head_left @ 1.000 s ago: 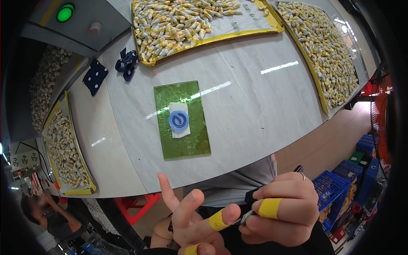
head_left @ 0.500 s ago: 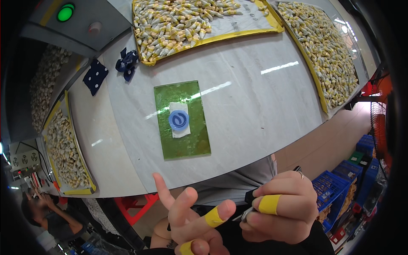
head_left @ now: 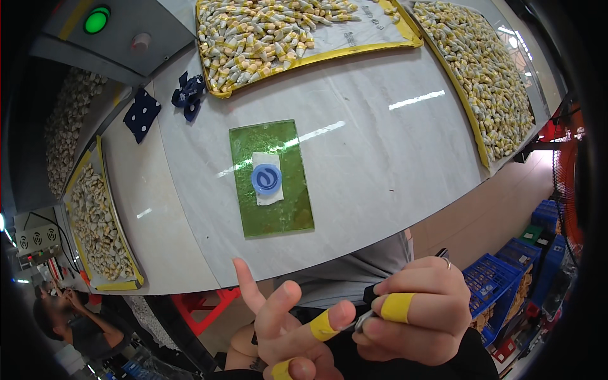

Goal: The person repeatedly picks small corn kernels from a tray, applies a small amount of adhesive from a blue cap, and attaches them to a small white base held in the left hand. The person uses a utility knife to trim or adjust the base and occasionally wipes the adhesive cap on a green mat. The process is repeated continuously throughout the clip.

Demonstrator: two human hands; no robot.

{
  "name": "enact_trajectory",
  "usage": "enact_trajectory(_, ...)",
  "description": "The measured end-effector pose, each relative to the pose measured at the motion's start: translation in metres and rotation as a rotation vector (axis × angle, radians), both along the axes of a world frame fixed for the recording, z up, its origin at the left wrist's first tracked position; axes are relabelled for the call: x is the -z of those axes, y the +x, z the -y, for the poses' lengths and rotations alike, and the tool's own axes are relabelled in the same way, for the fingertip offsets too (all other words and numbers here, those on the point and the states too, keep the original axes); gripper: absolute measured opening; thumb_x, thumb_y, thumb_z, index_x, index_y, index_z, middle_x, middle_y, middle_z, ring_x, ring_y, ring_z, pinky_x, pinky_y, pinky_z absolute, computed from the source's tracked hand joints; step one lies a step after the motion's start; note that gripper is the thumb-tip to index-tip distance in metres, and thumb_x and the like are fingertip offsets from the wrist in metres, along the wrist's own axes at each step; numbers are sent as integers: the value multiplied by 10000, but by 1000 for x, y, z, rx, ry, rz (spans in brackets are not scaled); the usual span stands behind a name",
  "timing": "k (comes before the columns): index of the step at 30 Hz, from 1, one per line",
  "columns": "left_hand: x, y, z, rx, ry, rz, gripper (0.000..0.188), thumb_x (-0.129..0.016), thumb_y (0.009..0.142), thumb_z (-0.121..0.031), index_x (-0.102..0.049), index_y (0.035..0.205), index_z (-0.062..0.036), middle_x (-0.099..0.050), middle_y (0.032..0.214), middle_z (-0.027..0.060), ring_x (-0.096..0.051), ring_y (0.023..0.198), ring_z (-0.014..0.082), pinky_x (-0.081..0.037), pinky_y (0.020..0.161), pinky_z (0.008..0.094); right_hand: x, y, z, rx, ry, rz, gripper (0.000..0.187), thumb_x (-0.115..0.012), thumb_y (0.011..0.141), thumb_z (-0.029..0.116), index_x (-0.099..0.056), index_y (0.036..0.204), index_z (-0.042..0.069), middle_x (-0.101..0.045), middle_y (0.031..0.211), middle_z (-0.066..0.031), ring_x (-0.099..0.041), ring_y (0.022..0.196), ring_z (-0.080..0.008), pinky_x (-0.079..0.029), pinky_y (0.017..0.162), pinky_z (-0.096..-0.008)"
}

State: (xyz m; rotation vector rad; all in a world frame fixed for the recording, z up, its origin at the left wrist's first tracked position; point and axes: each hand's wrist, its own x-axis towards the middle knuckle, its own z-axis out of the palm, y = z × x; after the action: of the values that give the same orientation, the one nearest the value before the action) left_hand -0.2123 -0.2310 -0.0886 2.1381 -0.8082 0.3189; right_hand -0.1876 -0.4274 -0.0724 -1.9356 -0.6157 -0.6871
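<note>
My left hand (head_left: 285, 335) is held at the table's near edge, fingers spread apart, with yellow tape (head_left: 322, 325) round a finger and another strip lower down. My right hand (head_left: 421, 310) is closed in a pinch on a small silver metal tool (head_left: 363, 321) with a thin tip; its kind is mostly hidden by the fingers. That tip is right at the taped fingertip of my left hand; whether they touch I cannot tell. A yellow band also wraps a right finger. Beyond, a green glass plate (head_left: 278, 218) carries a white paper (head_left: 271, 199) and a round blue piece (head_left: 266, 180).
Yellow-edged trays of small taped pieces stand at the back (head_left: 316, 56), right (head_left: 472, 120) and left (head_left: 120, 285). A grey machine (head_left: 152, 38) with a green light, dark blue cloths (head_left: 142, 115), blue crates (head_left: 487, 285) and a red stool (head_left: 202, 310) surround the table. Another person (head_left: 88, 326) sits left.
My left hand has shifted slightly right and my right hand slightly left, so the tool's tip is closer to the taped fingertip. The things on the table have not moved.
</note>
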Motion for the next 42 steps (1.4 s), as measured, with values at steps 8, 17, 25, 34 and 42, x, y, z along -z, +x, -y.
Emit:
enact_trajectory(8, -9, -10, 0, -47, 39, -130, 830, -217, 875, -728, 29, 1522, -271, -635, 1260, 60, -313, 1378, 434, -58, 996, 801, -3, 1, 3, -17, 4, 5, 226, -794, 714, 170, -640, 861, 95, -561, 831, -46, -603, 647, -174, -450, 502, -238)
enact_trajectory(17, -12, -6, 1, -40, 41, -122, 812, -270, 887, -704, 13, 1511, -269, -627, 1273, 64, -309, 1379, 444, -57, 992, 806, -3, 0, 0, -52, 39, -62, 264, -823, 706, 175, -644, 878, 85, -577, 843, -57, -620, 646, -184, -450, 489, -242)
enact_trajectory(25, -17, 8, 3, 18, 37, -81, 814, -274, 892, -697, 13, 1511, -253, -594, 1324, 60, -294, 1383, 456, -65, 982, 814, -3, 0, -1, -64, 52, -72, 274, -831, 700, 173, -643, 877, 79, -583, 844, -63, -622, 646, -184, -461, 500, -242)
enact_trajectory(34, 14, -27, -4, -263, 185, -94, 639, -322, 984, -498, -87, 1488, -183, -644, 1189, 83, -504, 1189, 344, -294, 1007, 644, 0, 0, -1, -37, 92, -49, 267, -828, 691, 136, -641, 867, 64, -580, 850, -73, -626, 658, -188, -472, 503, -242)
enact_trajectory(42, -3, -10, 12, -140, -83, -47, 580, -247, 945, -588, -144, 1379, -217, -651, 1165, 39, -382, 1323, 404, -79, 987, 818, -5, -1, 1, -84, 113, -141, 283, -836, 672, 118, -643, 868, 54, -579, 849, -75, -625, 658, -188, -474, 491, -241)
